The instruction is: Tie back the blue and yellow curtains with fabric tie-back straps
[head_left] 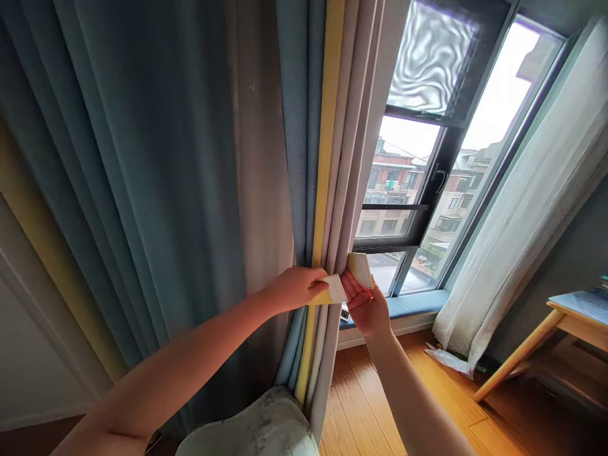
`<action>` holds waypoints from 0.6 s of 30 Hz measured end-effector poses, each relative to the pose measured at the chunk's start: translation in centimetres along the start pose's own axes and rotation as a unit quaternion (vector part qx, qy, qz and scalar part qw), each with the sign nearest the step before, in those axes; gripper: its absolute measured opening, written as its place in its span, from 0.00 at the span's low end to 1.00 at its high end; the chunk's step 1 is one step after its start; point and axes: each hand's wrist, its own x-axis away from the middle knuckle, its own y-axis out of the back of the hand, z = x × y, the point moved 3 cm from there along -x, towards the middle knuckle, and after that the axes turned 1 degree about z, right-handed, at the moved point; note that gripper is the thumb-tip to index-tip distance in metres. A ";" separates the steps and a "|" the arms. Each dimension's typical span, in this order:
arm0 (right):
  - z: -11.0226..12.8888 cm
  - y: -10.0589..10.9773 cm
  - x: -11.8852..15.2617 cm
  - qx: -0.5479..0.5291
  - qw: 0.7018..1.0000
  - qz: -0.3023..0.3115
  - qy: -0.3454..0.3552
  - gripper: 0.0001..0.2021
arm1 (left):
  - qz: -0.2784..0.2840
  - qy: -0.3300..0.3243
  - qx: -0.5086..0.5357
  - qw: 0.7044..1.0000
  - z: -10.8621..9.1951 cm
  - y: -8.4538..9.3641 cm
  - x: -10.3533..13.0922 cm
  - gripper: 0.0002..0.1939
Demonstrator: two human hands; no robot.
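Note:
A gathered curtain (317, 158) in blue, yellow and beige stripes hangs in front of me. Around its middle runs a yellow curtain tieback (319, 297) with pale ends. My left hand (297, 288) pinches one end of the band, and its pale tip (337, 289) points right. The other end (361, 270) stands up at the right side of the curtain, in the fingers of my right hand (365, 304), whose palm faces up. The two ends are apart, with a small gap between them.
Wide blue and grey-brown curtain folds (190, 158) fill the left. A patterned fabric-covered item (256, 427) sits below. Behind on the right are a window (403, 177), a blue sill cushion (418, 304), a white sheer curtain (527, 190) and a wooden table (577, 316).

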 end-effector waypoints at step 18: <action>-2.1 -1.2 2.4 0.067 0.995 -0.065 0.042 0.13 | 0.034 0.116 0.065 0.991 1.2 -0.6 -3.2 0.13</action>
